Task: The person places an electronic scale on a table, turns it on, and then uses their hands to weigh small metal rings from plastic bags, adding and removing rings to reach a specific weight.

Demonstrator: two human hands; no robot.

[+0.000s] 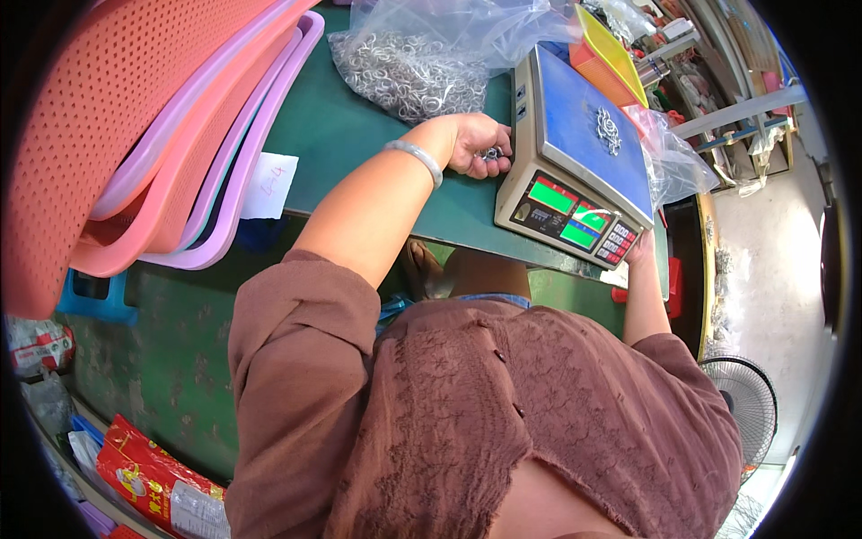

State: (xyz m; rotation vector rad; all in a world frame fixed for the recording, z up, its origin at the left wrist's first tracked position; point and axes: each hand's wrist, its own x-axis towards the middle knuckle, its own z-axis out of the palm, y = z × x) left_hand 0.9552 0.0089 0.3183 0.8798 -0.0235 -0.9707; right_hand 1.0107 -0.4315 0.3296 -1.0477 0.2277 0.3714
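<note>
My left hand [479, 144] is curled round a few small metal rings [490, 154], just off the left side of a digital weighing scale [518, 193]. A little heap of silvery metal rings [608, 131] lies on the scale's blue plate [575, 103]. Behind my left hand, a clear plastic bag [409, 76] bulges with many similar rings. My right hand [640, 249] is at the scale's front right corner, by the keypad; its fingers are mostly hidden there.
Stacked pink and purple plastic baskets [162, 117] rise at the left, with a white paper tag [268, 186] by their rims. Past the scale stand a yellow and orange basket [606, 58] and another clear bag [673, 157]. A fan [741, 404] is at the right.
</note>
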